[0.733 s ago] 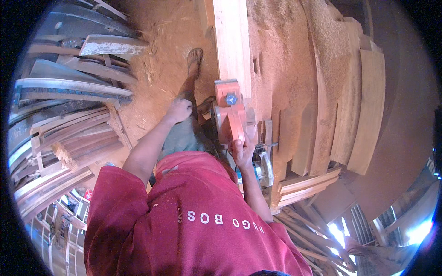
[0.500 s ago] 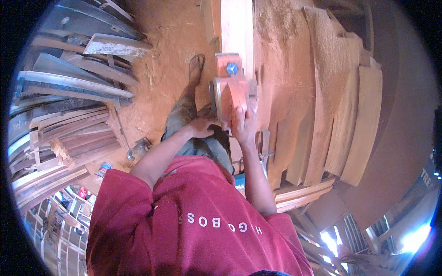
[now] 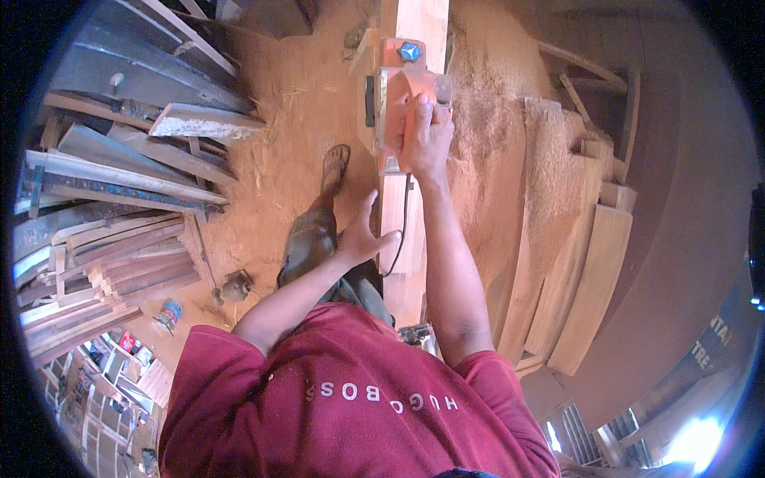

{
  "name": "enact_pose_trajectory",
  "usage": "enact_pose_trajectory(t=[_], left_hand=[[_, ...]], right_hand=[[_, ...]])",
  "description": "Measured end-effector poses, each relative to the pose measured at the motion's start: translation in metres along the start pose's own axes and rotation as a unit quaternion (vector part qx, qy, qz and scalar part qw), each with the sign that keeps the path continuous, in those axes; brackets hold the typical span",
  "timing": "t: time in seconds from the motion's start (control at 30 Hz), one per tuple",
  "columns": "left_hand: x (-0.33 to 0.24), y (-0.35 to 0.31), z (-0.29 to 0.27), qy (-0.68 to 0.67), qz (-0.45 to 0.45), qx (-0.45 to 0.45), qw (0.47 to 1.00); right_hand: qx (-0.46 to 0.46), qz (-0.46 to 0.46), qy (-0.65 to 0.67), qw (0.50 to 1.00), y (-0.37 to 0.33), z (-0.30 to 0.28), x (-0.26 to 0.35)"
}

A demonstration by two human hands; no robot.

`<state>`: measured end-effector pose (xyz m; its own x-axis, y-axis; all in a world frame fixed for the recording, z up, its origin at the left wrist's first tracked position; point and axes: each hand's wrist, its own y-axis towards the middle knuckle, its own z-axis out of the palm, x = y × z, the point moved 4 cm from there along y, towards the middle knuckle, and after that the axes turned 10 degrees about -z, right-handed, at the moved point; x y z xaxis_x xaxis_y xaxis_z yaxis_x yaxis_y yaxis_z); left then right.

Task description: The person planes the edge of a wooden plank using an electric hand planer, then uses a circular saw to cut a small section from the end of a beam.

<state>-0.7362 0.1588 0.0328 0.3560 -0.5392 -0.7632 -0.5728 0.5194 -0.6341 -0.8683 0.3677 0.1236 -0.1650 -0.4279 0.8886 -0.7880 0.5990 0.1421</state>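
Observation:
An orange electric planer (image 3: 396, 103) with a blue front knob rests on a long pale wooden board (image 3: 404, 209). My right hand (image 3: 429, 142) is wrapped round the planer's handle. From the planer's rear a black cord (image 3: 406, 217) hangs down across the board. My left hand (image 3: 365, 237) is beside the board's left edge, fingers and thumb spread, holding nothing. Whether its fingertips touch the board or cord I cannot tell.
Wood shavings (image 3: 271, 167) cover the floor. Stacked timber (image 3: 135, 263) and dark planks lie at the left. Leaning boards (image 3: 570, 271) stand at the right. A small can (image 3: 168, 313) and a motor-like metal part (image 3: 235, 287) are on the floor at left.
My right hand has pushed the planer forward along the board, away from my body. My left hand has moved slightly right and its fingers have spread. More board shows behind the planer.

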Motion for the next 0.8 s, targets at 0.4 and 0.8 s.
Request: enact_pose_trajectory(t=[0.4, 0.8], left_hand=[[-0.076, 0.037, -0.011, 0.025, 0.07, -0.072, 0.995], [0.115, -0.06, -0.136, -0.11, -0.136, -0.172, 0.969]], right_hand=[[-0.045, 0.0, 0.238, 0.97, 0.2, 0.067, 0.0], [-0.021, -0.013, -0.07, 0.997, 0.025, -0.016, -0.031]])
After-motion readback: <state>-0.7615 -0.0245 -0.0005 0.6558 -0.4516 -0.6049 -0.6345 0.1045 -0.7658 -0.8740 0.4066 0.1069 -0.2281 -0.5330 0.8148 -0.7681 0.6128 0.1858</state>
